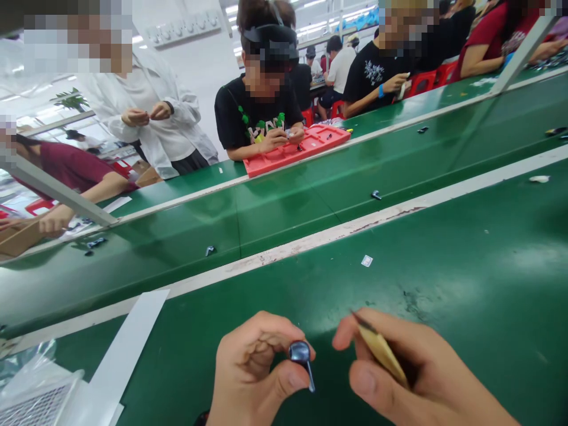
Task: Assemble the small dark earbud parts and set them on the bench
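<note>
My left hand (252, 370) pinches a dark blue, glossy earbud (300, 353) between thumb and forefinger, its thin stem pointing down and to the right. To its right, apart from the earbud, my right hand (399, 367) is closed around a yellowish, flat-looking tool (382, 354) with a dark, pointed tip. That tool is slightly blurred and partly hidden by the fingers, so its kind is unclear. Both hands are above the green tabletop (465, 284).
Several earbuds, one of them here (210, 251), lie on the green conveyor belt (284, 213) beyond a white rail. A small white square label (366, 261) is on my tabletop. White strips (133, 343) and a plastic bag (31, 373) lie left. Across, a person handles small parts over a red tray (319, 139).
</note>
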Action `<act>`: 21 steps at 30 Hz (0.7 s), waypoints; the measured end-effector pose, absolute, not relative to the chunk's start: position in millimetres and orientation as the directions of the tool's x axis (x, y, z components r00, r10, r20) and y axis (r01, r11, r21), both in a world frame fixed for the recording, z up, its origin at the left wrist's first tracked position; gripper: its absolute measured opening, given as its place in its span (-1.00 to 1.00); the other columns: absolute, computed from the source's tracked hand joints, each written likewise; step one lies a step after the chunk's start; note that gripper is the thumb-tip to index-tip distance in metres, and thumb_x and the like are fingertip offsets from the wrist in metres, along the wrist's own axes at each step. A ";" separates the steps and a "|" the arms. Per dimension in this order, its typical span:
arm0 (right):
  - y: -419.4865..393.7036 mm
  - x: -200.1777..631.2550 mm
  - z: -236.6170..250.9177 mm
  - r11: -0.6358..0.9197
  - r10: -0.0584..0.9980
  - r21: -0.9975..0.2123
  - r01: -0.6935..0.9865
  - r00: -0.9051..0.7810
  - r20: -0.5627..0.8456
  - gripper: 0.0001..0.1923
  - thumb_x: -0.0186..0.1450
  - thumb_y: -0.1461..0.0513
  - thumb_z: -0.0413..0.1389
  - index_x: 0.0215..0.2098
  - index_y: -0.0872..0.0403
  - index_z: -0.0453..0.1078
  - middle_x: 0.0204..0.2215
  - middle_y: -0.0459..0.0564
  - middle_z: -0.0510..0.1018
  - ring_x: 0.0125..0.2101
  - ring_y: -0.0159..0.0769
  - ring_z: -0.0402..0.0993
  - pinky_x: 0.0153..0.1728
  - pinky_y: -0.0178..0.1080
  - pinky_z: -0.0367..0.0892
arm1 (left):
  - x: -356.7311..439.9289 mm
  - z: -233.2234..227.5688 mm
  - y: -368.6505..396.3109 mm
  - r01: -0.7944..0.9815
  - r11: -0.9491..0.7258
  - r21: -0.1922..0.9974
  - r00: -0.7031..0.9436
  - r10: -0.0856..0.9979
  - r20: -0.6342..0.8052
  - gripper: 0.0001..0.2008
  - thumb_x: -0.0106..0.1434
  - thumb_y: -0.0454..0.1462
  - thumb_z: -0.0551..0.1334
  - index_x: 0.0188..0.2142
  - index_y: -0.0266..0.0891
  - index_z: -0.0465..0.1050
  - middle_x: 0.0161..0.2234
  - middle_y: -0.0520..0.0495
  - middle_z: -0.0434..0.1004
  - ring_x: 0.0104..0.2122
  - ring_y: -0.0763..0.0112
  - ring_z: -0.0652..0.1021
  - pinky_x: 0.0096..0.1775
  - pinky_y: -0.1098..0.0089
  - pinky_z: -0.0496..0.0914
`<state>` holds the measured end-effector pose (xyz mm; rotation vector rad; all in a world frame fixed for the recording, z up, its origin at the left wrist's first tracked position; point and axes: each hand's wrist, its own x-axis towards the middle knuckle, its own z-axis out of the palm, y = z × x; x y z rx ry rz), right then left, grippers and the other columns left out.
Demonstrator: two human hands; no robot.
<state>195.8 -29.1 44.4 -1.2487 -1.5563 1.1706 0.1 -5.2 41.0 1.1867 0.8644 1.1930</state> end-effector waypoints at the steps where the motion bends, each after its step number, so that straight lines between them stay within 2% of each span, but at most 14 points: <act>1: -28.2 193.8 42.7 0.036 0.984 -0.979 0.198 -0.177 0.000 -0.72 0.31 -0.03 0.17 -0.23 -0.03 0.50 -0.66 -0.24 0.18 -0.64 -0.42 0.13 -0.64 -0.41 0.15 | 0.2 40.0 -4.8 -0.215 -0.037 0.976 0.205 0.975 0.082 -0.74 0.03 -0.16 0.53 -0.32 -0.24 0.64 -0.49 -0.05 0.58 -0.51 0.50 0.52 -0.48 0.59 0.39; 3: -26.1 188.9 40.1 0.002 0.980 -0.987 0.160 -0.195 -0.029 -0.76 0.27 0.02 0.22 -0.24 -0.01 0.53 -0.66 -0.25 0.15 -0.62 -0.43 0.09 -0.61 -0.40 0.12 | 1.0 37.9 -4.2 -0.208 -0.031 0.978 0.211 0.975 0.075 -0.72 -0.02 -0.16 0.55 -0.34 -0.23 0.66 -0.52 -0.03 0.55 -0.52 0.51 0.49 -0.49 0.59 0.37; 7: -22.4 180.1 40.0 0.091 0.984 -0.976 0.197 -0.169 0.057 -0.83 0.29 0.13 0.19 -0.35 0.04 0.56 -0.65 -0.20 0.32 -0.62 -0.45 0.15 -0.61 -0.40 0.13 | 3.0 35.9 -2.9 -0.233 -0.003 0.972 0.228 0.972 0.058 -0.71 -0.09 -0.17 0.58 -0.35 -0.18 0.70 -0.51 -0.02 0.55 -0.52 0.53 0.45 -0.46 0.58 0.35; 11: -20.6 175.8 38.8 0.278 0.960 -0.932 0.234 -0.109 0.259 -0.86 0.30 0.20 0.17 -0.29 0.03 0.59 -0.57 -0.12 0.57 -0.58 -0.41 0.41 -0.53 -0.42 0.32 | 3.6 36.5 -1.0 -0.217 -0.005 0.976 0.283 0.957 0.068 -0.76 0.01 -0.16 0.53 -0.31 -0.17 0.72 -0.46 -0.06 0.53 -0.49 0.48 0.44 -0.46 0.51 0.34; 15: -17.5 174.3 36.2 0.400 0.916 -0.867 0.298 -0.109 0.385 -0.84 0.32 0.22 0.16 -0.31 0.02 0.61 -0.59 -0.12 0.59 -0.61 -0.40 0.45 -0.56 -0.42 0.36 | 2.2 37.8 0.8 -0.167 0.009 0.986 0.337 0.940 0.049 -0.80 0.16 -0.13 0.45 -0.29 -0.19 0.70 -0.43 -0.08 0.49 -0.47 0.45 0.43 -0.43 0.48 0.34; 18: -17.9 175.5 39.9 0.365 0.931 -0.870 0.332 -0.119 0.345 -0.82 0.33 0.20 0.15 -0.33 -0.01 0.60 -0.55 -0.11 0.61 -0.56 -0.38 0.52 -0.53 -0.44 0.41 | 1.6 39.0 1.2 -0.144 0.058 0.988 0.355 0.935 -0.003 -0.74 0.19 -0.08 0.41 -0.30 -0.23 0.68 -0.44 -0.06 0.47 -0.49 0.48 0.42 -0.44 0.48 0.32; 21: -23.8 178.8 47.6 0.262 0.965 -0.915 0.308 -0.092 0.246 -0.74 0.39 0.08 0.08 -0.12 -0.03 0.57 -0.50 -0.09 0.63 -0.51 -0.32 0.57 -0.52 -0.42 0.47 | 2.7 40.0 0.0 -0.157 0.109 0.982 0.329 0.943 -0.053 -0.72 0.19 -0.07 0.41 -0.31 -0.28 0.66 -0.46 -0.06 0.51 -0.53 0.50 0.45 -0.45 0.48 0.36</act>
